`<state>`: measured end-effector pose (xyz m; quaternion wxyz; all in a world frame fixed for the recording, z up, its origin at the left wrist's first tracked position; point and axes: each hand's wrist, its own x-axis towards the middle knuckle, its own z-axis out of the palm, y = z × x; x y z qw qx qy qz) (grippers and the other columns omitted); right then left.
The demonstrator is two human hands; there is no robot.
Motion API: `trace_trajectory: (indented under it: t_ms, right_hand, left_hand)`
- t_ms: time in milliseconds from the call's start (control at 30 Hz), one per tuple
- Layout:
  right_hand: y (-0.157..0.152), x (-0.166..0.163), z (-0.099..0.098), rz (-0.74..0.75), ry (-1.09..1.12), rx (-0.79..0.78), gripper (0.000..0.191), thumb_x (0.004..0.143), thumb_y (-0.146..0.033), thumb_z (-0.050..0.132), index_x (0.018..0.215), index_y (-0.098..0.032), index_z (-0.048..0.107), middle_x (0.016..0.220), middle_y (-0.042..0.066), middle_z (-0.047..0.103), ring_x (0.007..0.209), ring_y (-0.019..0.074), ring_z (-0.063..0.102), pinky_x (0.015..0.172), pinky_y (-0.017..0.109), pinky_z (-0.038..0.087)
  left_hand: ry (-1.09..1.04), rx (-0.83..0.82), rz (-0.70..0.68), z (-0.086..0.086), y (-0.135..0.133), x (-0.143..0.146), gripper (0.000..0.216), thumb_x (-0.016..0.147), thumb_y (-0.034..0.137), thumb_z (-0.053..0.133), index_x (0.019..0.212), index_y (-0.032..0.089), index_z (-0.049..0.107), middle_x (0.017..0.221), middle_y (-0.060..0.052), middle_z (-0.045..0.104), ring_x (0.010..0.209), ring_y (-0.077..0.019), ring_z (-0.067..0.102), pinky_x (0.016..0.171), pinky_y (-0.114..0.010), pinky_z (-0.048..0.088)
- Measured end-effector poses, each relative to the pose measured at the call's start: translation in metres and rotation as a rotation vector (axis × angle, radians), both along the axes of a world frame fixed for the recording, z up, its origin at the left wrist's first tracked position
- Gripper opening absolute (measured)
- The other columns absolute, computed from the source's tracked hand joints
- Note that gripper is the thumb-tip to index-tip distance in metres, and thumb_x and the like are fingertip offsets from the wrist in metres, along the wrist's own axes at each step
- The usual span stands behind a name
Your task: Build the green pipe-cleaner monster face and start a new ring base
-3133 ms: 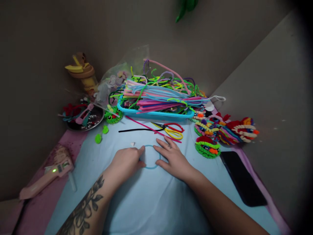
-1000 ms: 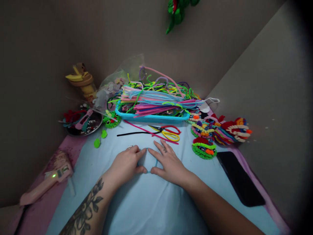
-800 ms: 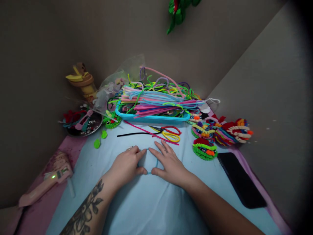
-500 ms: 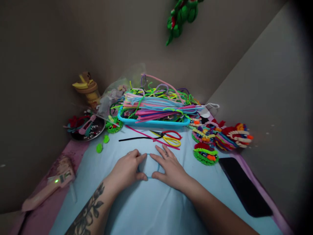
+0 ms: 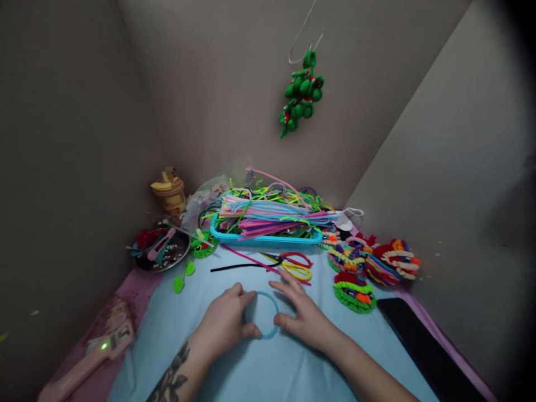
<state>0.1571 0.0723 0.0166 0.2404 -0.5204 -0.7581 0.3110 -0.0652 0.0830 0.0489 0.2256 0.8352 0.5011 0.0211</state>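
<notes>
A light blue pipe-cleaner ring lies flat on the pale blue cloth. My left hand rests on the ring's left side, thumb and forefinger curved round it. My right hand holds the ring's right side the same way, its other fingers stretched toward the scissors. Both hands press on the ring.
Beyond the hands lie yellow-and-red scissors, a black stem and a pink stem. A blue tray heaped with coloured stems stands behind. Finished fuzzy figures and a black phone are right; a pink glue gun and metal dish left. A green figure hangs on the wall.
The camera has tilted up, so the table sits lower in view and the hanging green figure shows fully. Both hands stay on the ring, which now looks rounder.
</notes>
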Motion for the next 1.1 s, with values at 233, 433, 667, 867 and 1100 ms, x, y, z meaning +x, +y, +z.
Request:
trace_trajectory:
  t_ms: [233,433,667,867,1100]
  right_hand:
    - [0.076,-0.013,0.054,-0.159,0.044,0.413,0.028,0.082,-0.026,0.055,0.109,-0.021,0.062,0.108,0.008,0.066,0.101,0.0211,0.060,0.090,0.036,0.047]
    - [0.157,-0.032,0.095,-0.105,-0.577,0.506,0.028,0.090,-0.019,0.040,0.108,-0.017,0.062,0.110,0.011,0.066,0.103,0.0208,0.058,0.088,0.031,0.044]
    - [0.185,-0.042,0.106,-0.004,-0.829,0.413,0.020,0.080,-0.015,0.051,0.090,-0.014,0.068,0.098,0.016,0.068,0.097,0.0271,0.060,0.079,0.032,0.045]
    - [0.192,-0.046,0.120,-0.017,-0.874,0.356,0.021,0.076,-0.016,0.052,0.092,-0.017,0.067,0.098,0.011,0.069,0.087,0.0224,0.063,0.071,0.026,0.044]
    - [0.190,-0.053,0.141,0.035,-0.869,0.350,0.021,0.080,-0.017,0.050,0.093,-0.017,0.066,0.098,0.008,0.069,0.090,0.0193,0.062,0.073,0.023,0.041]
  left_hand:
    - [-0.112,0.068,0.016,0.011,-0.001,-0.003,0.055,0.078,0.042,0.061,0.129,0.027,0.050,0.108,-0.005,0.055,0.094,-0.0204,0.058,0.079,-0.027,0.043]
    - [-0.058,0.138,0.043,0.010,0.004,-0.009,0.048,0.081,0.038,0.058,0.126,0.025,0.052,0.109,-0.006,0.059,0.091,-0.0216,0.060,0.077,-0.029,0.044]
    - [-0.081,0.155,0.049,0.016,0.002,-0.014,0.043,0.082,0.033,0.056,0.124,0.023,0.055,0.105,-0.006,0.063,0.091,-0.0224,0.062,0.076,-0.029,0.045]
    - [-0.165,0.203,0.030,0.020,0.001,-0.015,0.034,0.087,0.034,0.048,0.118,0.024,0.059,0.098,-0.005,0.065,0.087,-0.0201,0.062,0.075,-0.028,0.045]
    - [-0.160,0.210,0.022,0.022,-0.002,-0.014,0.034,0.087,0.034,0.047,0.117,0.023,0.060,0.097,-0.006,0.066,0.090,-0.0215,0.062,0.076,-0.029,0.045]
